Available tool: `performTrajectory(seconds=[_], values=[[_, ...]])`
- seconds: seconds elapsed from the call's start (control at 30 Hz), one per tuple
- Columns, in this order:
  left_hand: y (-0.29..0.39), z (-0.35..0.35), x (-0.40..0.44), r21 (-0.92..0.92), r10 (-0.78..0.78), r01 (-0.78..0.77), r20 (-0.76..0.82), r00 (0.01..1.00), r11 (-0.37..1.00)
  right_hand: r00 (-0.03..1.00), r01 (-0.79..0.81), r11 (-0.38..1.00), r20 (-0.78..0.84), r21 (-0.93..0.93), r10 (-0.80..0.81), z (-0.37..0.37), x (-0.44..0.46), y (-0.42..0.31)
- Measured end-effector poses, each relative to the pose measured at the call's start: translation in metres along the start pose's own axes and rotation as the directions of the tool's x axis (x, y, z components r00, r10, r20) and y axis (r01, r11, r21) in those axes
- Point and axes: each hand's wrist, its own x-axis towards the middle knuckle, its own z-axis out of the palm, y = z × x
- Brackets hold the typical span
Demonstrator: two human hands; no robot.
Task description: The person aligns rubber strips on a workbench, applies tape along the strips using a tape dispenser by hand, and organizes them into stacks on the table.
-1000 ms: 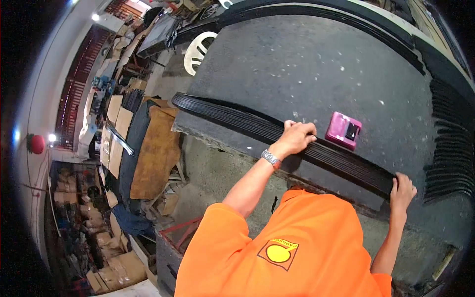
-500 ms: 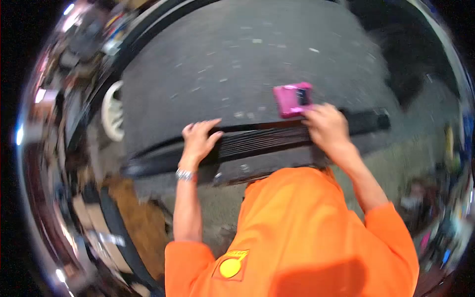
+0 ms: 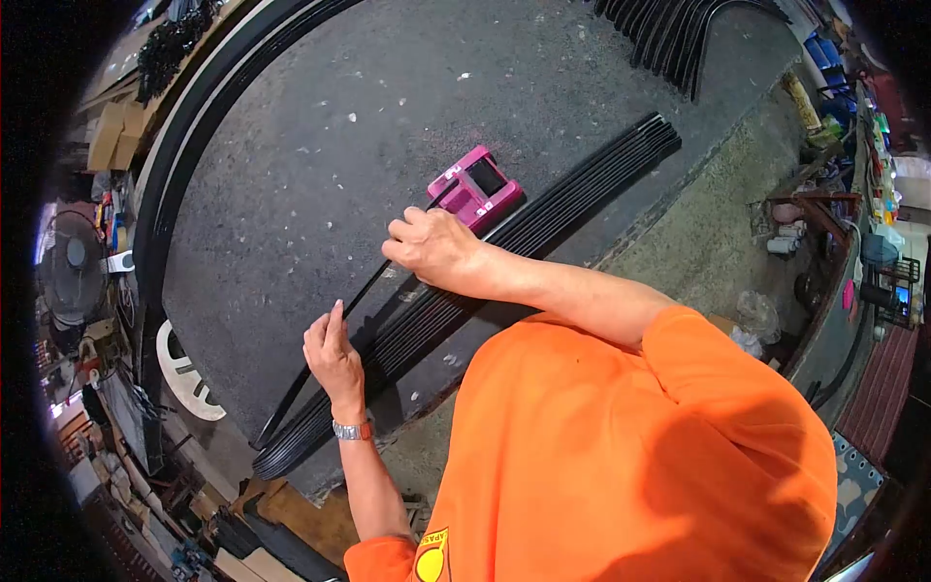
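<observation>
A long thin black strip (image 3: 365, 289) runs diagonally, bowed away from a bundle of similar black strips (image 3: 582, 184) on the dark tabletop. My right hand (image 3: 432, 244) is closed, pinching this strip near its upper end, right beside a pink box-like device (image 3: 475, 190) with a dark window. My left hand (image 3: 335, 357), with a metal watch on its wrist, has its fingers around the same strip lower down. Past that hand the strip slopes to the bundle's lower left end. My right fingers partly hide the strip where it comes close to the device.
Several curved black strips (image 3: 669, 44) lie at the far right of the tabletop (image 3: 320, 145). Long black lengths (image 3: 165, 175) curve along its left edge. A white cut-out ring (image 3: 184, 373) and a fan (image 3: 76, 262) stand left. Cluttered shelving (image 3: 824, 213) lines the right.
The view has turned, so the bundle now slants up to the right. My right hand has moved closer to my left hand, and both now hold the single strip.
</observation>
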Motion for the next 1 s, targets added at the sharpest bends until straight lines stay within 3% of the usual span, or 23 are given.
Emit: performTrajectory(seconds=[0.53, 1.0], values=[[0.053, 0.045, 0.046, -0.015, 0.072, -0.074, -0.103, 0.992, 0.997, 0.994, -0.095, 0.974, 0.039, -0.204, 0.105, -0.043, -0.019, 0.052], [0.018, 0.033, 0.025, 0.051, 0.11, -0.106, -0.071, 0.991, 0.993, 0.998, -0.028, 0.994, 0.052, -0.106, 0.034, -0.015, -0.014, 0.03]])
